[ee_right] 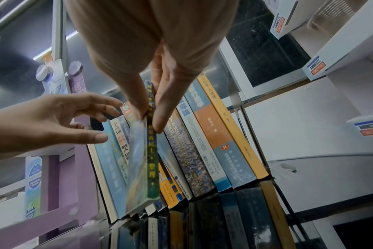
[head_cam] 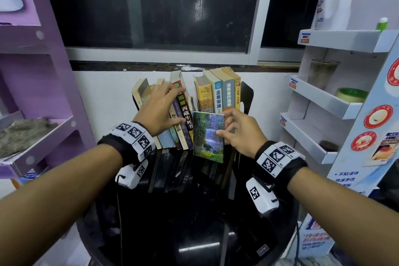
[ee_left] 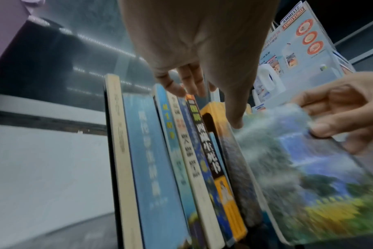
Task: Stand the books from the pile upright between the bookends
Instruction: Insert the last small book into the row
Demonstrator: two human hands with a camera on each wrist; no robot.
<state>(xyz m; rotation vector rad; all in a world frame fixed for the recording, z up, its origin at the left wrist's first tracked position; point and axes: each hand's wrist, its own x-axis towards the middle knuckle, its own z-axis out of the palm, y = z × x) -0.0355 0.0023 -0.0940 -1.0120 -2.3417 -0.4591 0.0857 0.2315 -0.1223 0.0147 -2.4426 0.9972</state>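
Black glossy desk (head_cam: 194, 211) under me, reflecting the row of books. My right hand (head_cam: 241, 134) pinches the waterfall-cover book (head_cam: 208, 136), thumb on the front cover and fingers behind, holding it upright just in front of the gap in the row. My left hand (head_cam: 160, 112) lies with straight, spread fingers against the left group of books (head_cam: 179, 119), which leans left toward the left bookend (ee_left: 109, 151); I see the fingertips (ee_left: 175, 87) on the tops of those books in the left wrist view. The right group of books (head_cam: 218, 93) stands against the black right bookend (head_cam: 247, 97). From the right wrist, the held book's green spine (ee_right: 151, 151) sits between the two groups, its bottom edge near the desk; I cannot tell whether it touches.
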